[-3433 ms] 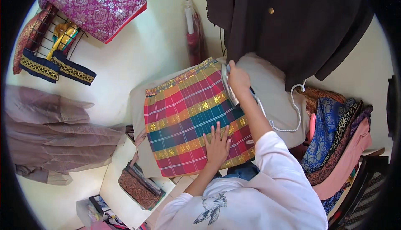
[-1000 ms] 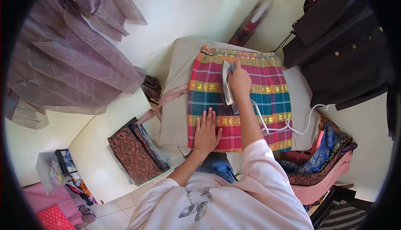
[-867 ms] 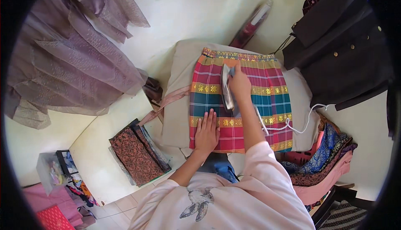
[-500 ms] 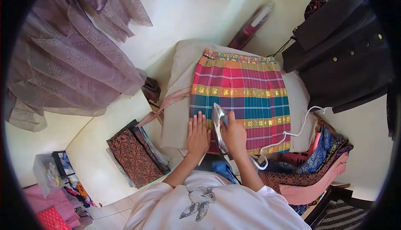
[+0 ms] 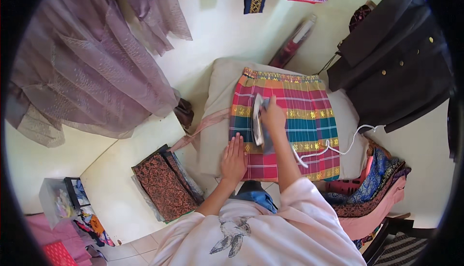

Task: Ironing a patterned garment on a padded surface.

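A checked skirt point(image 5: 309, 101) in red, teal and gold, with a gathered waistband at its far end, lies spread on a padded board point(image 5: 215, 97) with a pale cover. My right hand point(image 5: 274, 118) is closed around the handle of a clothes iron point(image 5: 258, 121), whose tip points away from me over the skirt's left half. The iron looks slightly blurred. My left hand point(image 5: 235, 158) rests flat on the skirt's near left edge, fingers stretched out. From the iron a white cord point(image 5: 333, 147) runs right across the skirt.
Lilac sheer garments point(image 5: 104, 58) hang at the left, a dark buttoned jacket point(image 5: 386, 72) at the right. Folded brown patterned cloth point(image 5: 164, 186) lies left of the board. To the right, a pink basket point(image 5: 343, 186) has fabrics piled over it. A pink strap point(image 5: 200, 128) trails off the board.
My right hand has pushed the iron away from me, up the skirt toward the waistband. My left hand stays on the near left edge. The whole view has shifted slightly.
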A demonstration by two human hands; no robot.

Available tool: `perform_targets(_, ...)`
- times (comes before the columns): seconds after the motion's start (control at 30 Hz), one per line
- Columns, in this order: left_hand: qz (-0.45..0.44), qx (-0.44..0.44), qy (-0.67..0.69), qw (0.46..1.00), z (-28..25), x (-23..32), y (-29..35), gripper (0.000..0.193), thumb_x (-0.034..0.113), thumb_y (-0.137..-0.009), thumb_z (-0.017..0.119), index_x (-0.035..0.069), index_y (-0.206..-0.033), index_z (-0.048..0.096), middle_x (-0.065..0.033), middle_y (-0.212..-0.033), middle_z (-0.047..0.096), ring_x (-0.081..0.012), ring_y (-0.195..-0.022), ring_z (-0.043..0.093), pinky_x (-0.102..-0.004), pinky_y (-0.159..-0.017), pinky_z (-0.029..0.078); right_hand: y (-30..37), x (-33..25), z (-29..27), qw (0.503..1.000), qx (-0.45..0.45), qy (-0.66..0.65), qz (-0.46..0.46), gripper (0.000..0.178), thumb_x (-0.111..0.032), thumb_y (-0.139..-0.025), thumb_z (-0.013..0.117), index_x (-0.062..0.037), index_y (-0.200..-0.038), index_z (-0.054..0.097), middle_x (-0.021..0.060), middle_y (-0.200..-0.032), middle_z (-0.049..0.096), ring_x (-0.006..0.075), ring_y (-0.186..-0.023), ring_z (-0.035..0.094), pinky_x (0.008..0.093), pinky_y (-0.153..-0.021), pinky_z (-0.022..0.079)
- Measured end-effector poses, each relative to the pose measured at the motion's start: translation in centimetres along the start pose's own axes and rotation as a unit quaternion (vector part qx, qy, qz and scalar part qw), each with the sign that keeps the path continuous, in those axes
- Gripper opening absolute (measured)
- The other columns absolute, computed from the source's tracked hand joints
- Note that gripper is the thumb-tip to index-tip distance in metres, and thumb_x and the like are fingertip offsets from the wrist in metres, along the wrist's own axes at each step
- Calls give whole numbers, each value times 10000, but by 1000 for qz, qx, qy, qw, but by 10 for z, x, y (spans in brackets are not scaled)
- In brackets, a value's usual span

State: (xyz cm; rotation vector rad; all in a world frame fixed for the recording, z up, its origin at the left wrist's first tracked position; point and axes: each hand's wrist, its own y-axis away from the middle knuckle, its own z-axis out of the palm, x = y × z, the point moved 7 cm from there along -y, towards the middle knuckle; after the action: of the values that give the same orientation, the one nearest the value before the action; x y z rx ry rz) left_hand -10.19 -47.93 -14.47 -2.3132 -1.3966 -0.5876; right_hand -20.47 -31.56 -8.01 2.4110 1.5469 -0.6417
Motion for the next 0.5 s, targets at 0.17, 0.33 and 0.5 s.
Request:
perform_targets(0.17,-59,17,-53,997,-13,-18,8,572,193,-899,392,-29,-1401,233,-182,-1470,226,-311,-1359,237,-420,-1099,198,93,-15,-1,995,-93,-24,-6,386,-232,-825,602,-41,-1092,399,271,-753,605,467,-729,585,542,-623,453)
perform_targets(0.33,-48,13,-50,997,-19,-12,4,571,182,-896,386,-29,-1403,227,-174,-1470,229,-318,-1359,233,-426,-1098,200,78,-40,2,995,-89,-33,-17,380,-197,-812,616,-37,-1083,403,264,-744,605,456,-722,590,537,-611,454)
perform_targets(0.5,-32,16,-40,999,-21,-10,4,575,187,-894,382,-33,-1402,224,-178,-1469,226,-331,-1357,228,-444,-1096,204,-5,-59,36,998,-2,-27,-52,393,-180,-802,615,-10,-1080,396,240,-754,614,429,-721,602,516,-616,472)
